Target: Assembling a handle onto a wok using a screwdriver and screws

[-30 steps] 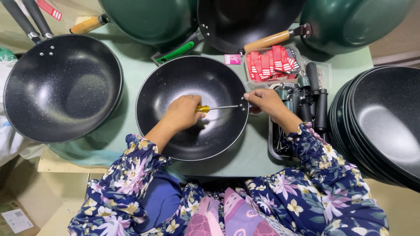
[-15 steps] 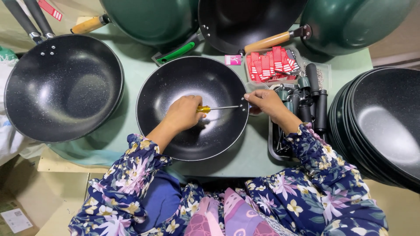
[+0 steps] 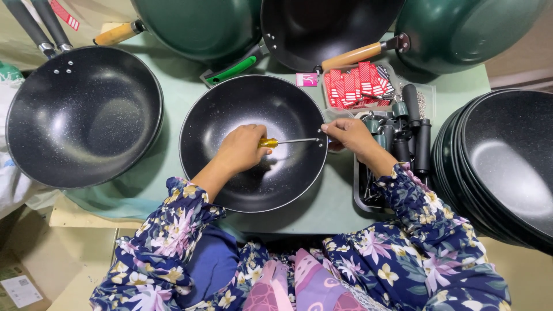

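Observation:
A black speckled wok (image 3: 230, 115) without a handle sits in front of me on the green table. My left hand (image 3: 243, 148) is inside it, closed around the yellow handle of a screwdriver (image 3: 288, 141) whose shaft points right, at the wok's right rim. My right hand (image 3: 350, 134) pinches that rim from outside, right where the screwdriver tip meets it. What it holds there is hidden by its fingers.
A tray of black handles (image 3: 412, 135) stands just right of my right hand, with red tags (image 3: 357, 83) behind it. A stack of black woks (image 3: 507, 167) fills the right side. Another wok with handles (image 3: 83, 115) lies at left; green woks (image 3: 196, 26) lean at the back.

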